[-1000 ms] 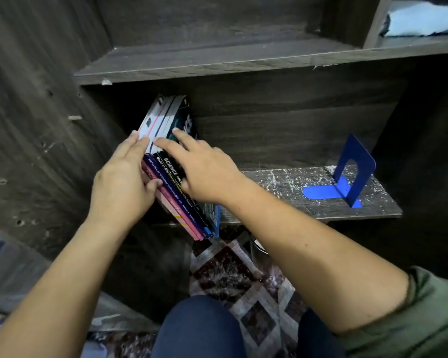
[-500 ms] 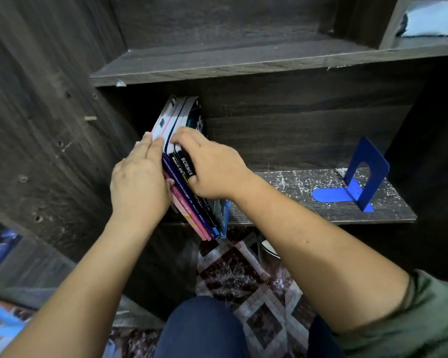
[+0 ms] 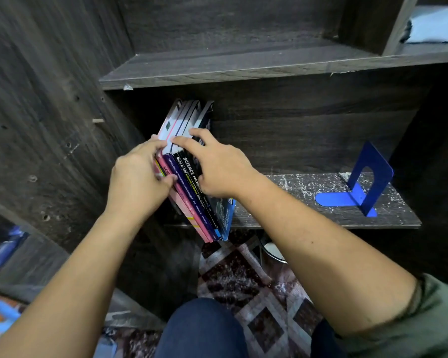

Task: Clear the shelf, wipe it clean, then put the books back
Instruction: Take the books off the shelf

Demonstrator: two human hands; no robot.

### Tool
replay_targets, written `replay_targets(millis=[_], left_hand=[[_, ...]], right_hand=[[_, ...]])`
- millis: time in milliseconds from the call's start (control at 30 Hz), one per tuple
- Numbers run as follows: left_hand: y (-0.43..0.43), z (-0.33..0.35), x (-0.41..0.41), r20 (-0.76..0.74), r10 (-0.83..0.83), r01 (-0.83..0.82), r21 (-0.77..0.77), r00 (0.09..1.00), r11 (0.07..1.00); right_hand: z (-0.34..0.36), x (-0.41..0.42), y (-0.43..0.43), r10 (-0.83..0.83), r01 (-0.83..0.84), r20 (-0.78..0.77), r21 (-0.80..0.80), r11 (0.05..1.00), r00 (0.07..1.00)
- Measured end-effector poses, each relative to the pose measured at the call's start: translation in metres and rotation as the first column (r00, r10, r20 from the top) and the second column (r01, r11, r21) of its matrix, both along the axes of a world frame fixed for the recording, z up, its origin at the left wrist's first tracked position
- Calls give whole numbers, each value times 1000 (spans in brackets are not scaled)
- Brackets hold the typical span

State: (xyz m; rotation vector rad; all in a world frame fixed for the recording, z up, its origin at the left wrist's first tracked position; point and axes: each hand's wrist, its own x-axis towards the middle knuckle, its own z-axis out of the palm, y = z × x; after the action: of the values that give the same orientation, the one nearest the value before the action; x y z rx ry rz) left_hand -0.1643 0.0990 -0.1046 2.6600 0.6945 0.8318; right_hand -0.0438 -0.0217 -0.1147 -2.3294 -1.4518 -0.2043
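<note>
Evidently clearing: the left hand (image 3: 137,182) grips the leaning workbooks (image 3: 195,210), the right hand (image 3: 223,171) presses spread fingers on their spines; next, lifting the stack off the dusty shelf (image 3: 290,213).

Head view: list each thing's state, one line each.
Row of thin colourful books, standing at shelf's left end, leaning left.
Dark wooden shelf board, speckled with white dust.
Blue metal bookend, upright, apart from books.
Left hand, grips the books' left side.
Right hand, rests on the books, fingers spread.
</note>
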Motion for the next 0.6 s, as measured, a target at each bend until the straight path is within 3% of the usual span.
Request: replay_targets(millis=[100, 433, 533, 600], left_hand=[[3, 1, -1, 55, -43, 48, -84, 998, 995], [-2, -2, 3, 32, -66, 65, 2, 997, 998], [-4, -3, 3, 39, -54, 53, 16, 998, 998], [-7, -5, 2, 33, -44, 44, 21, 998, 999]], right_hand=[[7, 4, -2, -18, 18, -8, 53, 998, 1000], [-8, 14, -1, 13, 28, -138, 290, 957, 990], [-41, -4, 4, -59, 167, -251, 435, 885, 966], [-70, -20, 7, -128, 369, -444, 513, 775, 887]])
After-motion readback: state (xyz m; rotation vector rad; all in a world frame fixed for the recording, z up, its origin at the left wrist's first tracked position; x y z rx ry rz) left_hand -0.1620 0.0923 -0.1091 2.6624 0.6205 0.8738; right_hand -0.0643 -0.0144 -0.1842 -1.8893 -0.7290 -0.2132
